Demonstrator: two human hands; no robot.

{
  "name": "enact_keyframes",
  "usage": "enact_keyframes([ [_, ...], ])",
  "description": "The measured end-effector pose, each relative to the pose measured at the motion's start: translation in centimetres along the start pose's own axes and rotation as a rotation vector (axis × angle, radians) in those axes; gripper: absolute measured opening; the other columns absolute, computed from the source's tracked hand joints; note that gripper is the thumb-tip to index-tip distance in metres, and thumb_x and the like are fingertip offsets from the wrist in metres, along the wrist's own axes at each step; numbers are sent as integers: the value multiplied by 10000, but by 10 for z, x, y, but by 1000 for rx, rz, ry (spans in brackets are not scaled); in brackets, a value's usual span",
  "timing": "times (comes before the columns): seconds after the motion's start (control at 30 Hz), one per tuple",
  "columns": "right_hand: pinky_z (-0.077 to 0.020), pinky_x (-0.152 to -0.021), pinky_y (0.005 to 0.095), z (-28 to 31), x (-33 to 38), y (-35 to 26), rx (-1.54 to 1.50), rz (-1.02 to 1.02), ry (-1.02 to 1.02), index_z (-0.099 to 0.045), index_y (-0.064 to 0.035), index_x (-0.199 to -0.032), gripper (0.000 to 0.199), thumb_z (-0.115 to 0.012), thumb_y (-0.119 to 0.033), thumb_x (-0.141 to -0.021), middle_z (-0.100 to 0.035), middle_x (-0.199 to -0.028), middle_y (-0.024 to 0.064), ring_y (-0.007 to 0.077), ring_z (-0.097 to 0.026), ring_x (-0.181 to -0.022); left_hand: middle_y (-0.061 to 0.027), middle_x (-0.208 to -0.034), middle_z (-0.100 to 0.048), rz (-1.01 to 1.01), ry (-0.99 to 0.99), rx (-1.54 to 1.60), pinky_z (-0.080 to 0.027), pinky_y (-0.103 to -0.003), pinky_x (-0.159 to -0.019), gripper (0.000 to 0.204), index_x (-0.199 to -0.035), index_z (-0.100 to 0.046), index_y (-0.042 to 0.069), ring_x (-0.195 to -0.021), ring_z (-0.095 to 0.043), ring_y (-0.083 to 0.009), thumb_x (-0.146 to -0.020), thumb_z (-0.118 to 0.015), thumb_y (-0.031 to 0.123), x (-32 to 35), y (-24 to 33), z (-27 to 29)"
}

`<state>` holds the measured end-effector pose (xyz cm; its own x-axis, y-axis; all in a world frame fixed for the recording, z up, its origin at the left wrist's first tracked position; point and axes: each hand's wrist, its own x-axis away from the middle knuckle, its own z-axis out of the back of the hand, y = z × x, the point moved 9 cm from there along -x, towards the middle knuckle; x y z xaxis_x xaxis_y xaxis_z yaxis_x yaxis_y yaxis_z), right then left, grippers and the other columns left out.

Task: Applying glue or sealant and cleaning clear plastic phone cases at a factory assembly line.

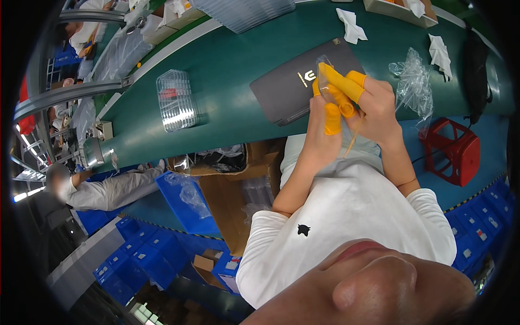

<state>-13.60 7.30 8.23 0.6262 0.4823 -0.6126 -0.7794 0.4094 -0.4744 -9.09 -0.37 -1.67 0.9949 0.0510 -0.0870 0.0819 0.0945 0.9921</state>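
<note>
Both hands meet over the near edge of the green bench, wearing yellow finger cots. My left hand [324, 136] is closed on a small clear plastic piece [323, 60], whose upper end shows above the fingers. My right hand [379, 107] closes on the same piece from the other side. A thin pale stick [353, 142] pokes down from under the right hand. My fingers hide most of the clear piece, so its exact kind cannot be told. Beneath the hands, a dark grey flat mat or folder [284, 89] with a white logo lies on the bench.
Stacked clear trays [176, 100] stand on the bench [222, 81] at left. Crumpled clear film [414, 86] and white wipes [352, 26] lie to the right. A red stool [452, 151] is at right. Below the bench sit an open carton [222, 208] and blue bins [154, 265].
</note>
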Motion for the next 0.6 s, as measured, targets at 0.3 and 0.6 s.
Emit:
enact_keyframes([
  [0.3, -366, -474, 210, 5, -4, 27, -350, -269, 132, -721, -54, -934, 240, -777, -93, -704, -606, -742, 28, 90, -492, -534, -106, -1387, -373, 51, -17, 622, -283, -333, -1035, 874, -1441, -250, 11, -1215, -415, -218, -914, -87, 688, -15, 9, -1],
  [0.6, -373, -549, 191, -10, -1, 38, -558, -535, 162, -696, -22, -888, 164, -756, -62, -741, -608, -825, 23, 75, -488, -627, -133, -1468, -296, 51, 114, 336, -168, -381, -1124, 909, -1451, -200, -25, -1376, -259, -256, -909, -83, 694, -15, 24, -5],
])
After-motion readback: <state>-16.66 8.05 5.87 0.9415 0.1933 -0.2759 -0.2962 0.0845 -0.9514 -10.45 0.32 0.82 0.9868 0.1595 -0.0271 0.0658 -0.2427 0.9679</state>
